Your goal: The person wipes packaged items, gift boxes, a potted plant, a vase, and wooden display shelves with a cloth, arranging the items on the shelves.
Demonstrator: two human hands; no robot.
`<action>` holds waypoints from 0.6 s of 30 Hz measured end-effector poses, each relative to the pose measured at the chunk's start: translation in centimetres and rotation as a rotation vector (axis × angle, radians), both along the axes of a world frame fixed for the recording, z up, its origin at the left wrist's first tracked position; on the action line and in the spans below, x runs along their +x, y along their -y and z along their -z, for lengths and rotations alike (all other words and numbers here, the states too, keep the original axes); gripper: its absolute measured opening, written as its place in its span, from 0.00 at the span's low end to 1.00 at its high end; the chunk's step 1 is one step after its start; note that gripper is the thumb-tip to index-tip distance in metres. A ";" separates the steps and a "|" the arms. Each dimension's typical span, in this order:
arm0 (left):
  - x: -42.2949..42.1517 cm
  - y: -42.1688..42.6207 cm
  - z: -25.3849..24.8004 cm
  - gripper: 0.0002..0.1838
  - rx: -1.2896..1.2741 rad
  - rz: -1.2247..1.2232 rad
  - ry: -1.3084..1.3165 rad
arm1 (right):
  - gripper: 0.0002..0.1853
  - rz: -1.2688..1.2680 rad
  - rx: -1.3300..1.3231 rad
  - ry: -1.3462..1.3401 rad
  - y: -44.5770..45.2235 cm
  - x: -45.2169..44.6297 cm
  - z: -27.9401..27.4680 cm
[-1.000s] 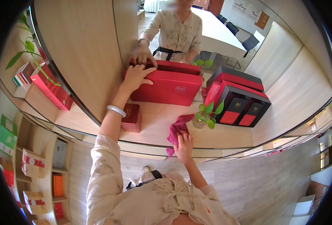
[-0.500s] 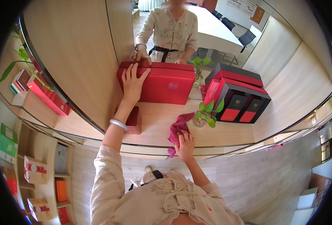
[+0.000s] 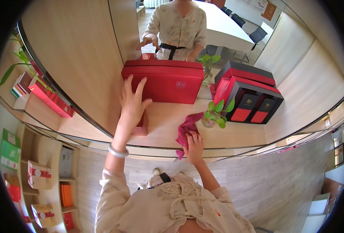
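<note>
My left hand is open with its fingers spread, close to the left front of a large red gift box. Whether the fingertips touch the box I cannot tell. Below that hand, a small red box is partly hidden behind the wrist. My right hand grips a crumpled magenta cloth at the shelf's front edge. A small potted plant in a glass vase stands just right of the cloth.
A black and red gift box set stands at the right of the wooden shelf. A mirror behind reflects a person and a white table. At the left are a red box and shelves with several packages.
My left hand has come off the top edge of the large red box and moved down toward me, fingers spreading. My right hand stays on the cloth with little movement.
</note>
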State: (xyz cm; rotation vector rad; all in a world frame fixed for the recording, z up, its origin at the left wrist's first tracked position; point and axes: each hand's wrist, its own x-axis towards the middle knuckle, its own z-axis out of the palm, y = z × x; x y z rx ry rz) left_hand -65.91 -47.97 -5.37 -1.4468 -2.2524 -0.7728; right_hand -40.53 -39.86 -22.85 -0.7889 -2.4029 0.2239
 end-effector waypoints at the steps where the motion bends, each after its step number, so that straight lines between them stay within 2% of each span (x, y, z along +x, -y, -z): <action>1: 0.9 1.7 0.4 0.43 0.057 0.090 0.168 | 0.30 -0.004 -0.007 -0.003 0.0 0.0 0.0; 4: 4.3 6.3 3.0 0.46 -0.090 -0.003 0.198 | 0.30 -0.003 -0.013 -0.013 -0.1 -0.1 0.2; 7: 4.3 7.4 8.2 0.51 -0.020 -0.067 0.261 | 0.29 -0.001 0.000 -0.029 -0.2 -0.1 0.5; 9: 3.8 7.0 11.5 0.55 0.154 -0.094 0.212 | 0.29 0.013 0.008 0.021 -0.1 -0.1 0.1; 10: 3.9 6.2 11.9 0.51 0.214 -0.132 0.204 | 0.29 0.007 0.006 0.023 0.1 -0.1 0.2; 11: 3.8 5.7 12.1 0.51 0.217 -0.132 0.203 | 0.29 0.009 0.003 0.027 0.0 -0.1 0.2; 14: 4.2 3.0 11.3 0.40 0.206 -0.048 0.305 | 0.28 0.018 0.011 0.021 -0.2 -0.1 0.1; 15: 4.7 2.1 10.5 0.38 0.209 0.026 0.267 | 0.28 0.012 0.016 0.009 -0.2 -0.1 0.2; 18: 4.5 -0.5 12.4 0.35 0.176 0.080 0.341 | 0.28 0.010 0.006 -0.005 -0.2 -0.2 0.3</action>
